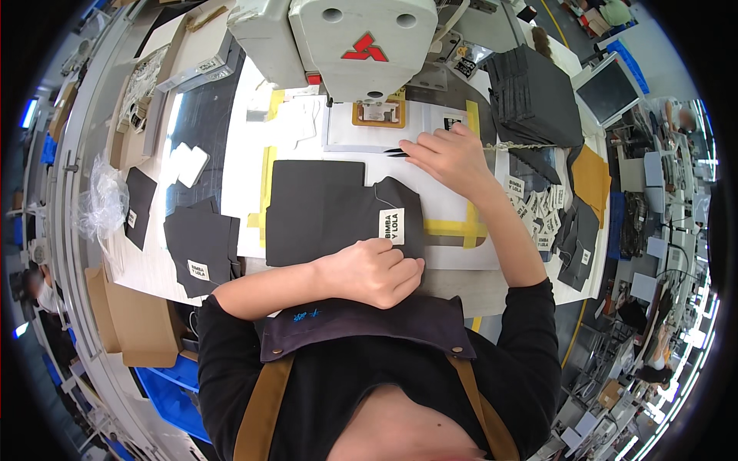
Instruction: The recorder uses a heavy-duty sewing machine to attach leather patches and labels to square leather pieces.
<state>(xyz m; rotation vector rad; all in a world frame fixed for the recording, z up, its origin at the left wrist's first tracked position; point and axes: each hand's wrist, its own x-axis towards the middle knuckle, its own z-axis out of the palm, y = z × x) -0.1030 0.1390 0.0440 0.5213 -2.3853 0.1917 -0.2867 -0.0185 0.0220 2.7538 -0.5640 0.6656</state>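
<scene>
Pinched between thumb and fingers, the near edge of the dark fabric piece (330, 211) sits in the left hand (373, 270), which is closed on it just below the white sewn label (391, 226). The right hand (453, 157) lies flat, fingers together and stretched, on the white work plate (450, 203) near the sewing machine head (357, 46); it presses and holds nothing.

The fabric piece lies flat on the plate, in front of the machine, inside a frame of yellow tape (453, 228). It looks thin, soft and light, so I judge it bends and slides easily on the smooth plate. Holding it at an edge or corner with a pinch, while the other palm keeps it flat, seems the safest.

More dark pieces with small white rectangular labels (201, 247) lie at the left on the table. A heap of loose white labels (538, 211) is at the right, beside a tall stack of dark cut pieces (534, 100). A brown cardboard box (134, 319) stands at the lower left.
</scene>
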